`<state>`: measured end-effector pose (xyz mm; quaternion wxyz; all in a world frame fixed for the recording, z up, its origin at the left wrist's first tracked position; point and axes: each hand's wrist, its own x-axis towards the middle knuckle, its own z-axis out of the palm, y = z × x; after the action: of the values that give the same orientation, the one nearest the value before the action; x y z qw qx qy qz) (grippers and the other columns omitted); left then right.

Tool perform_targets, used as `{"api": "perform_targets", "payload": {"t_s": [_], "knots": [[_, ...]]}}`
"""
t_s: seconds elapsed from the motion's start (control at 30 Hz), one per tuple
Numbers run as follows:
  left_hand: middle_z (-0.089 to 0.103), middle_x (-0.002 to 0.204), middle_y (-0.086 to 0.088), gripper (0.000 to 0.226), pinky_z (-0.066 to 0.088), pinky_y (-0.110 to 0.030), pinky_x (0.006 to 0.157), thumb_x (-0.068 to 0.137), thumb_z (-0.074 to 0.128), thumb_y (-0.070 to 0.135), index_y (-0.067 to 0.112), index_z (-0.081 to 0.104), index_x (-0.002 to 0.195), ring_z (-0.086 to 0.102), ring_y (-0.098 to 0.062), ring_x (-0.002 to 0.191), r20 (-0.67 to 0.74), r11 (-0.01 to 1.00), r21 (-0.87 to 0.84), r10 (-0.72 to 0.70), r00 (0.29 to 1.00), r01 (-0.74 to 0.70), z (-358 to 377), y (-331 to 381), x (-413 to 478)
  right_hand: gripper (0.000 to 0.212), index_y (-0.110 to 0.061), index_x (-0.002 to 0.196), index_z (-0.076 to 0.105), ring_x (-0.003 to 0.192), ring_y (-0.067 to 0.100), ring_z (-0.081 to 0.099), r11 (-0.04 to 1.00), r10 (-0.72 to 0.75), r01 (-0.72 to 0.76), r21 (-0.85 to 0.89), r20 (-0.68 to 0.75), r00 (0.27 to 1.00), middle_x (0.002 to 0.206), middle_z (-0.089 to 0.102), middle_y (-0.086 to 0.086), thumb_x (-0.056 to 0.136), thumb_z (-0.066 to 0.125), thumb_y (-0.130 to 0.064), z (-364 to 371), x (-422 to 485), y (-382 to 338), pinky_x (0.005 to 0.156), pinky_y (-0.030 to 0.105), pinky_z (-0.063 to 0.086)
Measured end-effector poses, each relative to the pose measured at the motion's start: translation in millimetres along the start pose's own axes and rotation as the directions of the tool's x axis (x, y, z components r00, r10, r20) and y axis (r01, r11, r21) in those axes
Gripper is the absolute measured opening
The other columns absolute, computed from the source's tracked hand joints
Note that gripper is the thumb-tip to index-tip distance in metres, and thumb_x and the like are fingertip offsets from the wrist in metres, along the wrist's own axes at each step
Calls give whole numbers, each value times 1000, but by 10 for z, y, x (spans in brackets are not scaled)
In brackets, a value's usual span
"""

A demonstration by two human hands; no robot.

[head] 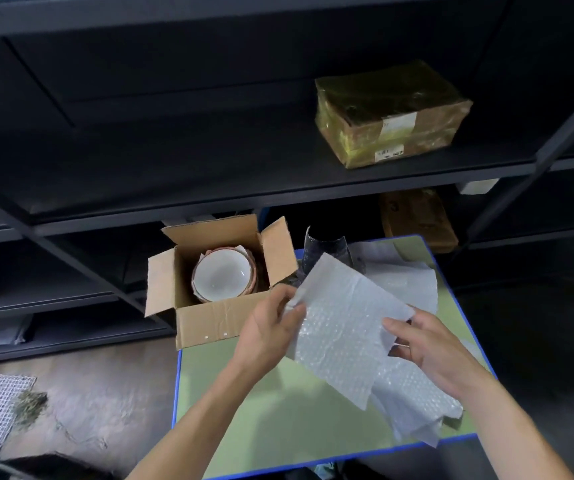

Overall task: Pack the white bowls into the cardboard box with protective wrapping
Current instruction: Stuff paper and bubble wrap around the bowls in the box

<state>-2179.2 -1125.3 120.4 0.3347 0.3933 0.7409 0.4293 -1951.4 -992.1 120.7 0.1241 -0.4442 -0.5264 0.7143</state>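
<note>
A stack of round white bowls [219, 277] with reddish outer walls is shown upright inside the open brown cardboard box [209, 323], with white wrapping visible between them. The box is set at the far left corner of the green, blue-edged tabletop [278, 393], its flaps spread. A rectangular sheet of clear bubble wrap [341, 327] is held above the tabletop's middle, long axis running far to near. One side edge is pinched by the left hand [268, 327], the opposite edge by the right hand [431, 344]. The box lies ahead and left of the sheet, nearer the left hand. Further bubble-wrap sheets [413, 396] lie towards the near right corner.
</note>
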Motion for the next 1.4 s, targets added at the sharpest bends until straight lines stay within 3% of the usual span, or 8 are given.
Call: {"api": "perform_targets", "payload": {"t_s": [0.17,0.3,0.43,0.53,0.67,1.0,1.2,1.4], "knots": [[68,82,1,7,53,-47,73,94,56,32,32,59,100,65,-27,78,-44,995,-103,-19,999,14,-451,-54,-12,19,-10,113,69,88,26,68,999,-33,34,-20,31,999,104,72,13,95,62,-14,561,-36,-130,72,33,54],[66,83,20,5,47,-17,64,98,55,27,31,55,94,61,-1,74,4,999,-47,9,1000,-9,-637,-149,-109,16,-13,109,69,95,24,72,991,-56,50,-122,-42,998,105,76,6,94,65,-17,1000,-22,-198,83,40,54],[66,92,10,8,47,-20,72,99,51,31,26,56,97,61,-6,86,15,1000,2,-14,1000,14,-786,-283,-139,25,-2,88,63,70,18,63,959,-140,97,-266,-149,979,73,67,1,90,69,-26,1321,-24,-229,65,25,45],[67,94,5,13,51,-34,79,99,48,31,21,56,101,62,-12,87,39,999,-17,-37,999,38,-859,-329,-154,54,3,100,55,74,40,58,930,-176,113,-350,-152,973,95,59,31,76,64,-44,1492,-43,-251,70,36,41],[67,91,12,10,49,-30,70,97,51,29,31,57,105,61,-4,78,33,999,-21,-23,999,24,-982,-346,-78,14,-18,77,59,68,20,55,910,-204,98,-402,-229,952,71,61,8,82,61,-31,1614,-56,-371,67,36,43],[68,72,9,17,43,-23,59,97,51,24,29,68,100,55,-5,59,-41,998,-34,-55,998,54,-1202,-528,185,10,-11,94,69,91,33,70,910,-206,103,-401,-222,953,93,75,8,95,60,-14,1564,7,-606,79,42,53],[70,91,12,18,55,-32,79,97,52,24,30,66,108,65,-8,81,-61,992,116,-45,997,51,-1215,-567,387,19,-23,78,65,65,28,58,773,-322,97,-627,-257,911,70,67,1,91,56,-14,1503,233,-939,59,32,40],[68,115,5,28,48,-32,93,98,46,23,22,68,116,61,-14,105,52,929,359,78,996,-91,-1131,-589,623,46,-44,112,66,57,24,57,513,-344,59,-856,-142,928,74,66,0,90,45,-10,1717,365,-1323,51,31,44]]}}
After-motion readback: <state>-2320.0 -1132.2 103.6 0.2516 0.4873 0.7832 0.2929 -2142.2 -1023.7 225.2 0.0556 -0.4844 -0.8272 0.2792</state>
